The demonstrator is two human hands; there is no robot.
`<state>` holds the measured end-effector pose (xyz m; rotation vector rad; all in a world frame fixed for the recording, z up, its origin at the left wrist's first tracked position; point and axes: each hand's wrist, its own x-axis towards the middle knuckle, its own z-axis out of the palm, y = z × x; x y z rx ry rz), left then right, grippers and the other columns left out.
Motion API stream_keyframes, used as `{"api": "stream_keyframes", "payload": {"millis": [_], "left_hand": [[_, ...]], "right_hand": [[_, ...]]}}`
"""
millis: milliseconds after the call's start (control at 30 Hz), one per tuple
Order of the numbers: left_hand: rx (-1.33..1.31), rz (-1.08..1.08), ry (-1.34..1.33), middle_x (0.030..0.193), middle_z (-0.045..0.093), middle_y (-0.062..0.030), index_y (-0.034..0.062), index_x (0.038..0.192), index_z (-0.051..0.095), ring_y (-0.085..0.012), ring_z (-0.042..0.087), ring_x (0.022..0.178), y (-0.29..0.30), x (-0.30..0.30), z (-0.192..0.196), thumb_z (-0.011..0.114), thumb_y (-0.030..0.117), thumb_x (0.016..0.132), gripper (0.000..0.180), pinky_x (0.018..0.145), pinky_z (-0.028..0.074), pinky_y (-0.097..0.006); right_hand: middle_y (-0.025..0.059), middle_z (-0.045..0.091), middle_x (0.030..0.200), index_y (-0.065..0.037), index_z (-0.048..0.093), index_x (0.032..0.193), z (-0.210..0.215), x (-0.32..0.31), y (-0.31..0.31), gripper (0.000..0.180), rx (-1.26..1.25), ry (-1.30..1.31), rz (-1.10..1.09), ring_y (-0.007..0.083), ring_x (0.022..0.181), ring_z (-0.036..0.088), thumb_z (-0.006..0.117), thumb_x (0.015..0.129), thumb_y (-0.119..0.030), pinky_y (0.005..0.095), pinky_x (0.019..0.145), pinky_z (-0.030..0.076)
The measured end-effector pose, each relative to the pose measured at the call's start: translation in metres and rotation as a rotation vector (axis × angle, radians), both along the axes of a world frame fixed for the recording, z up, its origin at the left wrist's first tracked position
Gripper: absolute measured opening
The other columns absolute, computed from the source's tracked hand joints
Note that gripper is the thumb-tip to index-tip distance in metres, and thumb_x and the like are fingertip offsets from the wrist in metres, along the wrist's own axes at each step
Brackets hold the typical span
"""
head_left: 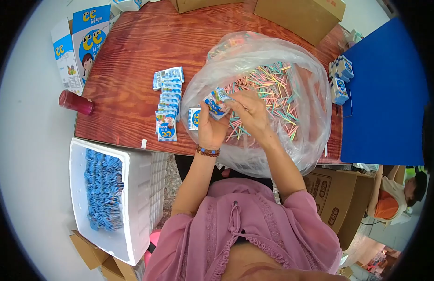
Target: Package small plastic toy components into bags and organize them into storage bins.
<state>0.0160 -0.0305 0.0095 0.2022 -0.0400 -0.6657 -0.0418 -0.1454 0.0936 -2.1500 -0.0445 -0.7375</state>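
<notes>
Small packet [216, 104]: blue and white, up in the hands, over the left part of the big clear bag [315, 93].
Left grip [212, 133]: closed on the small packet, thumb at its left side.
Right grip [254, 114]: fingers bent at its right edge; cannot tell what they pinch.
Thin sticks [284, 110]: pink, yellow, green, piled in the bag.
Row of packets [167, 125]: on the red-brown counter [128, 56], left of the bag.
</notes>
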Motion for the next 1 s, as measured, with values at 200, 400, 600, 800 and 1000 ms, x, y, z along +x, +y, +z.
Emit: {"api": "stream_keyframes", "payload": {"millis": [200,400,600,800,1000], "left_hand": [[0.097,0.119,-0.079,0.124,0.059,-0.0071,0.0032,0.126,0.052,-0.0211,0.056,0.114,0.027,0.008,0.016,0.051,0.041,0.097,0.047,0.101,0.041,-0.043],[0.308,0.343,-0.147,0.111,0.064,-0.0071,-0.0007,0.112,0.060,-0.0162,0.060,0.102,0.070,-0.010,0.023,0.050,0.023,0.100,0.028,0.091,0.047,-0.034],[1.169,0.924,-0.317,0.116,0.060,-0.0085,-0.0006,0.118,0.057,-0.0178,0.057,0.106,0.138,-0.017,-0.021,0.055,0.012,0.096,0.025,0.092,0.044,-0.033],[1.993,0.793,-0.929,0.122,0.054,-0.0115,0.0053,0.125,0.055,-0.0302,0.044,0.119,0.150,-0.018,-0.041,0.067,0.022,0.087,0.044,0.101,0.028,-0.044],[2.069,0.824,-0.968,0.126,0.053,-0.0083,0.0098,0.128,0.055,-0.0264,0.043,0.120,0.153,-0.020,-0.049,0.066,0.025,0.087,0.045,0.103,0.022,-0.046]], "right_hand": [[0.0092,0.062,0.075,0.001,0.070,0.088,0.012,0.008,0.014,0.012,0.106,-0.049,0.171,0.0191,0.070,0.057,0.063,0.085,-0.008,0.0302,0.063,0.044],[0.0064,0.058,0.067,-0.002,0.072,0.085,0.018,0.023,0.035,0.013,0.254,0.245,0.217,0.0109,0.060,0.058,0.064,0.087,-0.011,0.0269,0.054,0.043],[0.0109,0.066,0.071,-0.001,0.070,0.085,-0.048,0.069,0.087,0.020,0.440,0.575,0.407,0.0123,0.060,0.062,0.060,0.090,-0.018,0.0266,0.055,0.046],[0.0122,0.068,0.080,-0.001,0.068,0.091,-0.095,0.089,0.095,0.022,0.045,0.419,0.262,0.0226,0.069,0.065,0.059,0.088,-0.022,0.0354,0.063,0.049],[0.0108,0.064,0.084,-0.005,0.064,0.087,-0.058,0.048,0.022,0.024,-0.332,0.455,-0.020,0.0272,0.083,0.063,0.069,0.079,-0.027,0.0399,0.071,0.048]]}}
